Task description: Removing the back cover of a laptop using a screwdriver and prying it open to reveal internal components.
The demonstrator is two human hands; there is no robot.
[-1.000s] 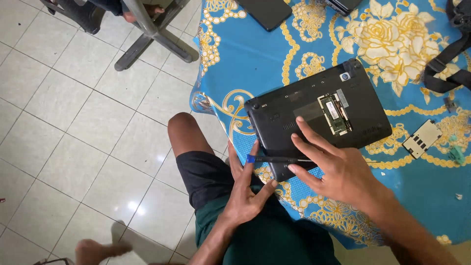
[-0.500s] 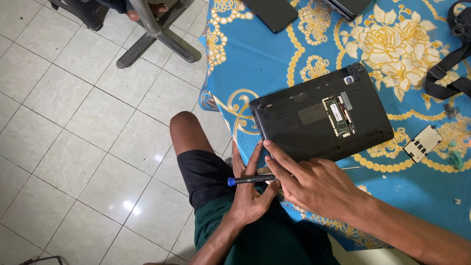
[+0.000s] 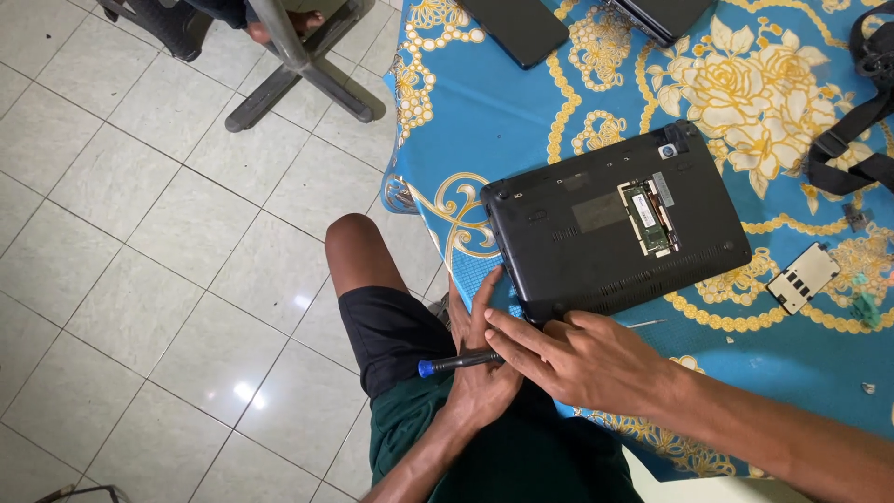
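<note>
A black laptop (image 3: 605,233) lies upside down on the blue flowered tablecloth (image 3: 484,102), with its memory bay (image 3: 649,216) uncovered. My left hand (image 3: 477,373) reaches up from my lap, fingers straight, its tips touching the laptop's near left corner at the table edge. A black screwdriver with a blue end (image 3: 456,362) lies across that hand. My right hand (image 3: 587,359) rests just below the laptop's front edge and pinches the screwdriver's inner end with its fingertips.
A small grey cover plate (image 3: 801,278) lies right of the laptop. Two more dark devices (image 3: 521,28) (image 3: 663,14) sit at the table's far side, with a black strap (image 3: 852,149) at the right. A chair base (image 3: 298,74) stands on the tiled floor.
My right hand has slid off the laptop's underside down to the screwdriver. Both hands and the screwdriver have dropped a little towards my lap.
</note>
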